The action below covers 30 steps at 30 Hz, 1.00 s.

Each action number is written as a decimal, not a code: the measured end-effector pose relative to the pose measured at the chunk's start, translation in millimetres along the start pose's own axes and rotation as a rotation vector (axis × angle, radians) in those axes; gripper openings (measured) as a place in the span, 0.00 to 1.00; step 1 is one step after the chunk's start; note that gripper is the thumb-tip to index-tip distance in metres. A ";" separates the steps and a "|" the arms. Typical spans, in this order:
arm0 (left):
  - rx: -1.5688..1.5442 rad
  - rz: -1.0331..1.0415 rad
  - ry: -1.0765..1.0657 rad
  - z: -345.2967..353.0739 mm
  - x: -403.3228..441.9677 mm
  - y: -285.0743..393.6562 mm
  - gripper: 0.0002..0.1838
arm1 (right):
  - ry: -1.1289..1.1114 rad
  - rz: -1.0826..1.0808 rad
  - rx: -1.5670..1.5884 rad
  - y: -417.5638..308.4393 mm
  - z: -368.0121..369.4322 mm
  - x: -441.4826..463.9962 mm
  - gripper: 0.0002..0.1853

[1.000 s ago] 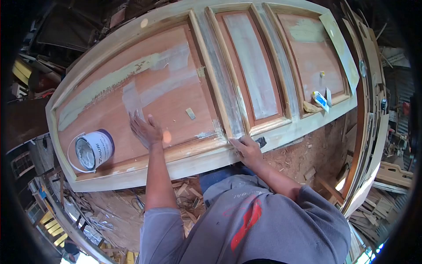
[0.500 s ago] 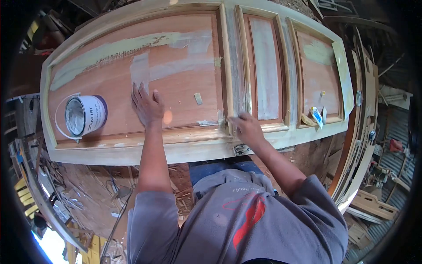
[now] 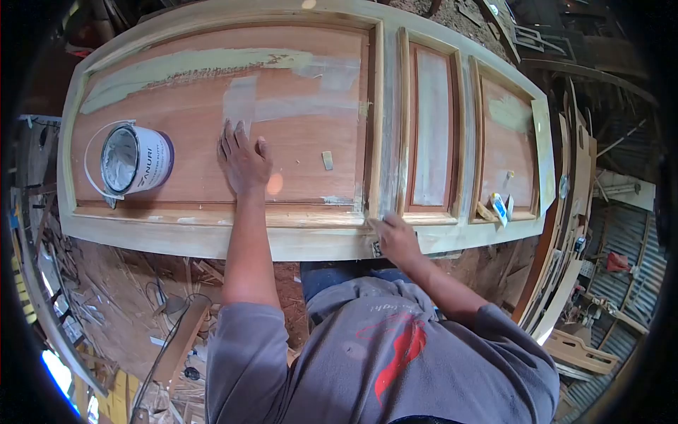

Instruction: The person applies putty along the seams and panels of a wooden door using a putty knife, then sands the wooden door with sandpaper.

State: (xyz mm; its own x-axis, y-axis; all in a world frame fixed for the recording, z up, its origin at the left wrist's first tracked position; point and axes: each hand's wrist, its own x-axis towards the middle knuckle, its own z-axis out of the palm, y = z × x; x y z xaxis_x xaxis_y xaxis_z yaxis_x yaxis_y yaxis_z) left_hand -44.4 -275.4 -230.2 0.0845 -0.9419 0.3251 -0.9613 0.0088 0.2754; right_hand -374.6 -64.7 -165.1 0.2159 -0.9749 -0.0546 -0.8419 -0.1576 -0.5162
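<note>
A panelled wooden door point(image 3: 311, 236) lies flat in front of me, with pale putty smeared over its reddish panels. My left hand point(image 3: 244, 159) rests on the large panel, fingers spread and holding nothing. Beside a molding corner near the door's front edge, my right hand point(image 3: 396, 239) has its fingers closed; what they pinch is too small to make out. An open putty tub point(image 3: 150, 161) lies tilted on the left of the large panel. Between my hands, a small sanding piece point(image 3: 327, 160) lies on that panel.
A blue and white tube point(image 3: 500, 208) and a small wood piece point(image 3: 485, 212) lie on the right panel's lower molding. A pale strip point(image 3: 543, 152) crosses the door's right end. Boards point(image 3: 559, 272) stand beyond it; scraps litter the ground.
The view has turned, so the door appears more level. My left hand stays spread on the panel. My right hand has shifted slightly around the molding corner, its fingers still closed.
</note>
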 end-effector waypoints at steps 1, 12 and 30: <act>0.003 -0.007 0.000 0.8 -0.4 -0.4 0.32 | -0.044 0.010 0.023 -3.5 -0.5 -8.8 0.25; 0.005 -0.021 -0.036 -0.1 -0.1 -0.9 0.33 | -0.086 -0.018 -0.110 13.4 5.8 24.1 0.26; -0.023 -0.013 -0.062 -6.1 5.3 3.9 0.33 | -0.033 -0.015 0.064 46.2 -3.2 67.4 0.31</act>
State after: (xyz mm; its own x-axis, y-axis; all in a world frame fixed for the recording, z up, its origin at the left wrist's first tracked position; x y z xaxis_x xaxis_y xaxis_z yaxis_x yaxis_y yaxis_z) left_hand -46.1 -278.3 -221.9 0.0795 -0.9610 0.2648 -0.9539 0.0037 0.3001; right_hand -400.5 -138.2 -189.9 0.2455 -0.9666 -0.0740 -0.8053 -0.1609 -0.5707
